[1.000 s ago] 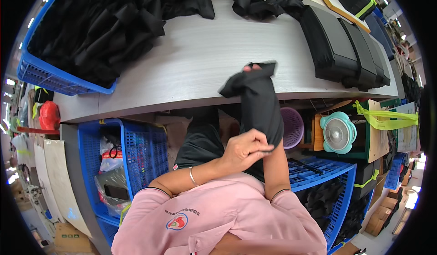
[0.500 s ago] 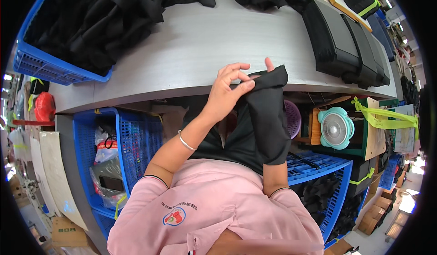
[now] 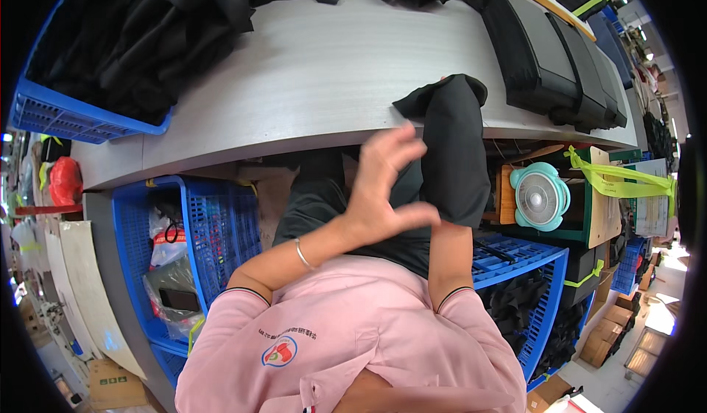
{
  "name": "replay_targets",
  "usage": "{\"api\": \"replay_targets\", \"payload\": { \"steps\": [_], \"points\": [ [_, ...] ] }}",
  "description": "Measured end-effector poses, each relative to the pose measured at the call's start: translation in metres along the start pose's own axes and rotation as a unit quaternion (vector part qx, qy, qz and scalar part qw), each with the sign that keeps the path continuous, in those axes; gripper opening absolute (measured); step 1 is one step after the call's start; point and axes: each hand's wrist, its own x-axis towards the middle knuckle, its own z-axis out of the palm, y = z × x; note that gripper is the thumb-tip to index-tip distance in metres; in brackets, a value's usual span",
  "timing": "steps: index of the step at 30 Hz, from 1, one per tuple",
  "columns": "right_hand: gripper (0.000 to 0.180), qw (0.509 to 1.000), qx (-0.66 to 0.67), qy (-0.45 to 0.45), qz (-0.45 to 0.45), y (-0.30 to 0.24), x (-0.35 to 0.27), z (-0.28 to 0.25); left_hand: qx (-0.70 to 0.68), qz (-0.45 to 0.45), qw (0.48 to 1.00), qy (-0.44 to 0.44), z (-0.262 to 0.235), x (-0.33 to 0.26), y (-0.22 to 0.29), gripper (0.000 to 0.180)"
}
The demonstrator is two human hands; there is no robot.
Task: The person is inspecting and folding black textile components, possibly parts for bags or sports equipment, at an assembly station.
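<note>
A black fabric tube [image 3: 453, 148] covers my right hand and most of my right forearm [image 3: 451, 258], its far end folded over above the grey table's edge. Inside it the fingers of my right hand [image 3: 444, 79] are hidden, apart from a tiny bit of skin at the top. My left hand [image 3: 383, 184], slightly blurred, is held just left of the tube with thumb and fingers spread and nothing in them. Its thumb comes close to the tube's near opening; whether it touches cannot be made out.
On the grey table [image 3: 317, 67] are a blue crate [image 3: 88, 114] heaped with black fabric pieces [image 3: 147, 37] and a stack of black padded items [image 3: 545, 59]. Below stand a blue basket [image 3: 221, 229] with bags, a teal fan [image 3: 541, 197] and another blue crate [image 3: 541, 324].
My left hand has let go of the tube's far end and come back toward my body, its fingers spreading. My right arm with the tube has moved slightly farther out and right.
</note>
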Motion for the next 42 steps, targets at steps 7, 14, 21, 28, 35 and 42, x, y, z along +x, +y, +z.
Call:
{"api": "replay_targets", "payload": {
  "steps": [7,14,21,28,35,42],
  "points": [
    [0.034,0.993,0.102,0.044,-0.039,0.001,0.019,0.006,-0.204,-0.162,0.962,-0.082,0.007,-0.016,-0.017,0.012],
    [0.033,0.987,0.128,0.034,-0.087,0.029,0.009,0.069,-0.264,-0.294,0.907,0.144,0.002,0.044,-0.063,0.014],
    [0.040,0.952,-0.219,-0.215,0.002,0.033,-0.092,0.051,-0.199,-0.321,0.902,0.211,-0.044,0.090,-0.108,0.017],
    [0.058,0.995,-0.004,-0.031,0.099,0.024,-0.071,-0.005,-0.279,-0.208,0.898,0.270,-0.064,0.083,-0.095,0.017],
    [0.075,0.920,-0.288,-0.015,-0.264,0.006,-0.033,0.025,-0.059,-0.115,0.987,0.099,-0.017,0.049,-0.012,0.006],
    [0.043,0.997,-0.001,-0.044,0.064,0.008,-0.026,-0.003,-0.058,-0.132,0.977,0.156,-0.028,0.035,-0.020,0.011]
  ]
}}
